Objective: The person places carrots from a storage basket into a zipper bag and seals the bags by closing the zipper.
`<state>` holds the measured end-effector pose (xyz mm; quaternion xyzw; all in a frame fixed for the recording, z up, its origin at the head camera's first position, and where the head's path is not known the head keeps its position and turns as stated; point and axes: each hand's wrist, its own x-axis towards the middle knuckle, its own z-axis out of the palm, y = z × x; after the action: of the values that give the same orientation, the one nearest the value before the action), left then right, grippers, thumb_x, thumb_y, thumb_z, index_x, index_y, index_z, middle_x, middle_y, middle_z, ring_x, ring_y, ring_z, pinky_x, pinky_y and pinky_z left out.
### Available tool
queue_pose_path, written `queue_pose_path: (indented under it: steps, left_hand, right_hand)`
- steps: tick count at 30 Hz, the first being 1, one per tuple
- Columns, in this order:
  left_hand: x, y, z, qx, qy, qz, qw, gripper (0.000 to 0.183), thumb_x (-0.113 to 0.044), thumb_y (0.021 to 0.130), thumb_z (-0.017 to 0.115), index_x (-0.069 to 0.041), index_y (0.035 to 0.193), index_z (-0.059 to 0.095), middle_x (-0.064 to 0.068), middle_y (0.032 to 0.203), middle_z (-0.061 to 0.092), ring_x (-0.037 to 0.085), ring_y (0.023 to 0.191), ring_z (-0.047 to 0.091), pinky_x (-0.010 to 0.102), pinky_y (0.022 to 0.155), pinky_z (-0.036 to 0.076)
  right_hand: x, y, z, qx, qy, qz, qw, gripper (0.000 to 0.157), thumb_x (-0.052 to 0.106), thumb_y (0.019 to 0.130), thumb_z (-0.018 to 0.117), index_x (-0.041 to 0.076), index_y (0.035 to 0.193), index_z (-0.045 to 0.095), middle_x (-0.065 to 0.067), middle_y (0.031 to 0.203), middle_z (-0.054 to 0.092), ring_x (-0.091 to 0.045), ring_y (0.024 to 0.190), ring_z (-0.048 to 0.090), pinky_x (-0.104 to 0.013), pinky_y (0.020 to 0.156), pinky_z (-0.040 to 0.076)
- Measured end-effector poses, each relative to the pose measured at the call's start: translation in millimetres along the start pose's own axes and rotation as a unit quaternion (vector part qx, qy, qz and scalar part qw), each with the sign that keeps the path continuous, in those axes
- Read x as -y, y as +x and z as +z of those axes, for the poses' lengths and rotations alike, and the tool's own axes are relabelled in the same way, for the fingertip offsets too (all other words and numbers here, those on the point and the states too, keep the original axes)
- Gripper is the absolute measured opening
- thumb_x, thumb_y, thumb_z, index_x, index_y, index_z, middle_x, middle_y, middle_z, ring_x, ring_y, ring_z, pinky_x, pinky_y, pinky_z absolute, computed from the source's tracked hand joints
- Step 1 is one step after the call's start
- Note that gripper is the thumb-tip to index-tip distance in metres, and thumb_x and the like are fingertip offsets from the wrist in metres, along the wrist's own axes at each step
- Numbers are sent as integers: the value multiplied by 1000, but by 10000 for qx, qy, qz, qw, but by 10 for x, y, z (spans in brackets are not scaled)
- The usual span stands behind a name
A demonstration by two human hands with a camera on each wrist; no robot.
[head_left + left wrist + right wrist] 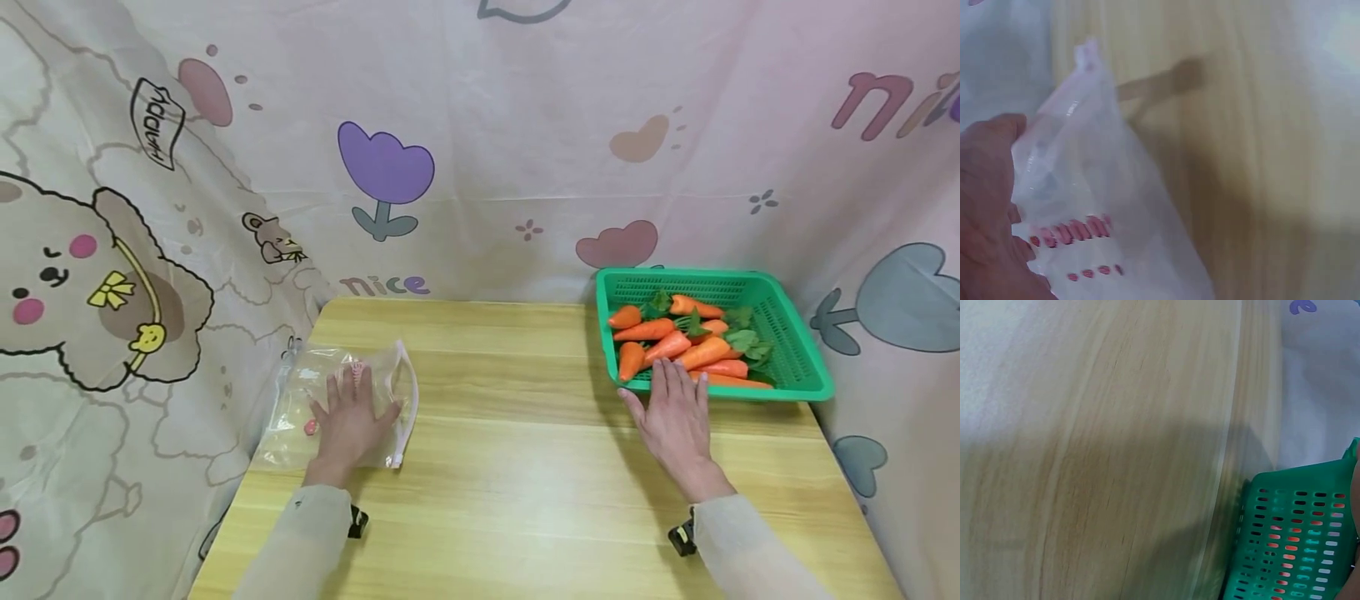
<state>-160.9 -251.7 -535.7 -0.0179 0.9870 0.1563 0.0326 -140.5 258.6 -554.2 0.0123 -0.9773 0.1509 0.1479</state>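
Observation:
A clear plastic slider zip bag (288, 417) lies on the left of the table, its white zip edge facing right. My left hand (348, 425) rests over it with fingers spread. In the left wrist view, pink print shows on the bag (1129, 187) beside the fingertips. To the right, my right hand (675, 429) reaches the front rim of a green plastic basket (798, 387), its fingers straight and overlapping that rim. Several orange carrots (705, 354) with green leafy tops lie inside the basket. The right wrist view catches the slotted basket wall (1310, 481) and only a sliver of hand.
The wooden table (510, 467) spans the space between bag and basket. A printed cloth (495, 150) hangs behind the table and along both sides. The basket stands close to the back cloth at the table's right.

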Motion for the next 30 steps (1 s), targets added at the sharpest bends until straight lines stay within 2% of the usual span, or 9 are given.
queue_pose_path:
  steps: [4,8,16,24,30]
  left_hand:
    - [-31,-9,106,146,20,114,9998,98,-65,102,50,-7,169,8,29,173,-3,57,158,-5,85,114,-2]
    - [-133,16,169,118,49,225,9997,98,-65,102,51,-7,169,10,28,174,-2,56,158,-5,82,117,2]
    - [-443,77,277,72,0,506,9987,96,-65,100,54,-10,169,14,26,175,3,54,159,-3,80,119,4]
    - [-776,99,375,286,-175,729,9968,95,-63,101,55,-14,170,11,23,175,-1,50,160,-8,75,123,4]
    - [-1012,102,444,391,-54,910,9951,95,-65,101,54,-17,170,11,21,176,1,48,161,-8,72,124,3]
  right_hand:
    - [-10,-8,-14,-29,10,-7,10000,81,53,107,52,-10,156,38,-33,160,40,-53,150,32,-66,128,3]
    - [-4,-7,-22,-83,49,-19,10000,81,53,106,53,-10,156,39,-34,159,40,-53,150,33,-66,128,4]
    - [31,-4,-20,-67,27,-1,10000,82,55,106,53,-9,156,39,-33,160,40,-52,150,33,-65,128,5]
    - [58,-7,-10,-128,39,-44,9999,80,52,106,55,-10,155,39,-33,159,41,-53,150,34,-66,128,7]
    - [87,-28,-28,-183,158,-20,9997,79,50,107,55,-10,156,39,-33,159,40,-53,149,33,-65,128,7]
